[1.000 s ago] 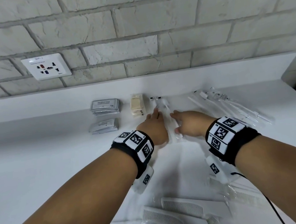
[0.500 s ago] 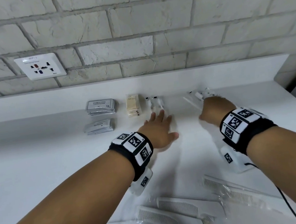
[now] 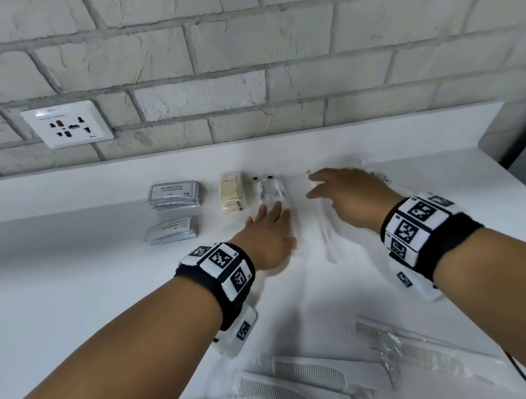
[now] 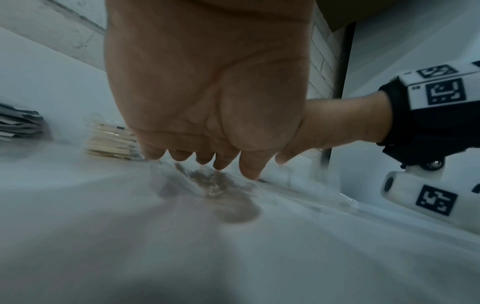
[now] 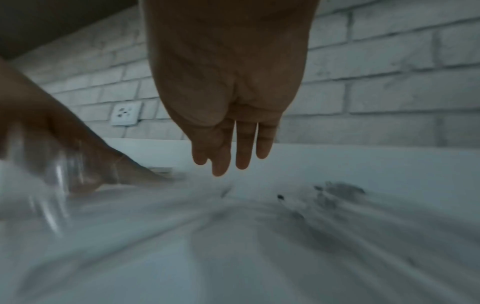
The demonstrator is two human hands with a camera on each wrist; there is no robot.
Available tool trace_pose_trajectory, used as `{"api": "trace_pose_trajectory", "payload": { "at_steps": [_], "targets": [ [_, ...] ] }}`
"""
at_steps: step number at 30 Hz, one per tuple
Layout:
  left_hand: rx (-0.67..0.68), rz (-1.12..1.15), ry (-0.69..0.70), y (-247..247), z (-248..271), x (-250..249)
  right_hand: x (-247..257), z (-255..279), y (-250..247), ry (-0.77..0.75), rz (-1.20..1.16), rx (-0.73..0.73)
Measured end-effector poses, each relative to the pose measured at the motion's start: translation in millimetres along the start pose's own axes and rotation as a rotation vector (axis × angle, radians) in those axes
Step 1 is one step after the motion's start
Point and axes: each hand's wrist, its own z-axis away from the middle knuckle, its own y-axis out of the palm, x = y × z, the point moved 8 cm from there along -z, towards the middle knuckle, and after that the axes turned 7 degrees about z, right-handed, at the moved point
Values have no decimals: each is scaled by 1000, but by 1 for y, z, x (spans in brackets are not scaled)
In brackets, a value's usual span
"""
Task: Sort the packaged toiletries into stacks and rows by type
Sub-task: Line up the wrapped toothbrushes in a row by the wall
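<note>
My left hand (image 3: pixel 269 228) lies flat with straight fingers on clear-wrapped white packets (image 3: pixel 270 190) beside the tan soap stack (image 3: pixel 231 195). In the left wrist view its fingertips (image 4: pixel 221 162) touch the crinkled wrap. My right hand (image 3: pixel 337 189) hovers with fingers straight and loose (image 5: pixel 231 160), holding nothing, over a long clear-wrapped toothbrush (image 3: pixel 325 234) lying on the counter. More wrapped toothbrushes (image 3: pixel 377 174) peek out behind its wrist. Grey shampoo sachets (image 3: pixel 174 194) and toothpaste sachets (image 3: pixel 172 231) sit stacked at the left.
Several wrapped white combs (image 3: pixel 311 377) lie loose at the near edge of the white counter (image 3: pixel 66 292). A brick wall with a socket plate (image 3: pixel 66 124) rises behind a low ledge. The counter ends at the right, beyond my right wrist.
My right hand went out to the toothbrush pile at the right, then swung back left toward the centre, where one wrapped toothbrush now lies. My left hand stayed flat near the clear packets.
</note>
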Motion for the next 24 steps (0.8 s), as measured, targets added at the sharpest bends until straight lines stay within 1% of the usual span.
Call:
{"api": "trace_pose_trajectory", "payload": {
  "at_steps": [3,5,6,7,9,11,14,17,19,21,23,24],
  "targets": [
    [-8,3,14,-3,1,-1,-29,11,13,207,-264,55],
    [-14,-6,27,-3,1,-4,-41,16,20,319,-354,86],
    [-15,-12,33,-2,1,-5,-41,18,22,337,-368,115],
    [-15,-16,33,-2,0,-6,-37,19,24,325,-366,146],
    [-6,-18,23,0,-3,-7,-19,19,27,250,-347,203],
    [4,-16,15,1,-4,-7,0,16,33,181,-267,273],
    [15,-9,12,2,-4,-7,13,8,40,195,-159,327],
    [16,2,14,1,-4,-8,18,1,41,246,-161,355],
    [14,14,21,0,-3,-8,19,-4,41,267,-191,340],
    [-17,8,35,-3,-3,-7,20,-9,38,269,-227,281],
    [-80,18,29,-8,-3,-4,24,-12,35,231,-282,231],
    [-99,35,8,-10,-3,-1,28,-13,34,191,-281,232]
  ]
}}
